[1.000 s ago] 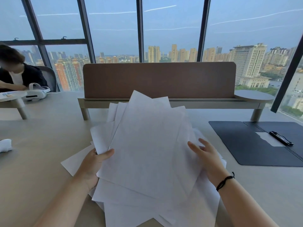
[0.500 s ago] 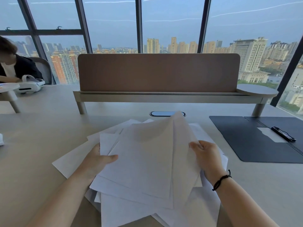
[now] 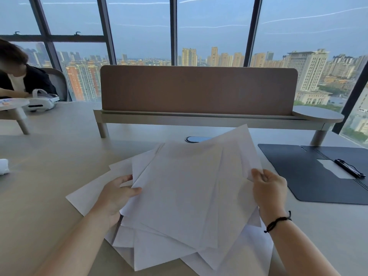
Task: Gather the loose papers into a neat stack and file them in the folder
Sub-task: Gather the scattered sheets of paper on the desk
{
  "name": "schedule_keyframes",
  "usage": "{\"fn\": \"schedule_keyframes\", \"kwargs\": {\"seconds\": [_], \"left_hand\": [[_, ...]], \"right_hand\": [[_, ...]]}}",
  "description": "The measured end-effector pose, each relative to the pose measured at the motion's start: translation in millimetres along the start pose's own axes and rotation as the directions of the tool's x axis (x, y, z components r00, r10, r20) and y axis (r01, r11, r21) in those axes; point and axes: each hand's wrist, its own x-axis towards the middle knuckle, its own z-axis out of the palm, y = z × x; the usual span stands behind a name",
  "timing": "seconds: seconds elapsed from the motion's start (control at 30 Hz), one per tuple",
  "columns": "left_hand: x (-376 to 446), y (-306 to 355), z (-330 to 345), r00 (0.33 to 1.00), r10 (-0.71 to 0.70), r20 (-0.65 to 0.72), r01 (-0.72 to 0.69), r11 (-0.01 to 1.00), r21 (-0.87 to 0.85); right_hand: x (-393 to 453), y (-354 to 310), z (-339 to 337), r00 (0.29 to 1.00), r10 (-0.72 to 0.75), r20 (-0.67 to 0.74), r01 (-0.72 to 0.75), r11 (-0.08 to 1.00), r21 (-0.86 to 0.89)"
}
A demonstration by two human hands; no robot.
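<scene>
We are in a high-rise office: floor-to-ceiling windows point(image 3: 139, 26) at twelve o'clock overlook city towers, a brown divider screen point(image 3: 199, 89) stands on the long pale surface point(image 3: 49, 166), and another person point(image 3: 22, 76) works from a chair at ten o'clock.

papers point(image 3: 185, 196) on desk point(image 3: 49, 166), folder point(image 3: 310, 176) right

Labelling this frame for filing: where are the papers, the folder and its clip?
papers point(image 3: 185, 188), head view, middle of top sheet
folder point(image 3: 294, 166), head view, bare left panel
clip point(image 3: 347, 168), head view, black bar
</scene>
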Motion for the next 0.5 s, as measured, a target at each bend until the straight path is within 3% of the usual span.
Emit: {"fn": "schedule_keyframes", "kwargs": {"seconds": [0.1,0.17,0.23,0.33,0.43,0.5], "left_hand": [[3,0,-2,0.998,0.022,-0.052,-0.022,1.0,0.002],[5,0,-3,0.995,0.032,-0.089,-0.033,0.999,-0.006],[3,1,-2,0.994,0.036,-0.103,-0.035,0.999,0.004],[-2,1,1,0.999,0.037,-0.011,-0.035,0.995,0.094],[-3,1,0,0.994,0.043,0.101,-0.069,0.959,0.273],[-1,0,-3,0.99,0.064,0.125,-0.106,0.928,0.359]], "right_hand": [[1,-2,-2,0.999,0.016,-0.033,-0.013,0.996,0.088],[4,-1,-5,0.992,0.125,-0.029,-0.116,0.971,0.207],[3,0,-5,0.967,0.244,0.071,-0.254,0.94,0.226],[-6,-4,-4,0.91,0.298,0.288,-0.341,0.933,0.112],[-14,-9,1,0.891,0.251,0.377,-0.24,0.968,-0.076],[-14,-9,3,0.876,0.301,0.377,-0.296,0.952,-0.073]]}}
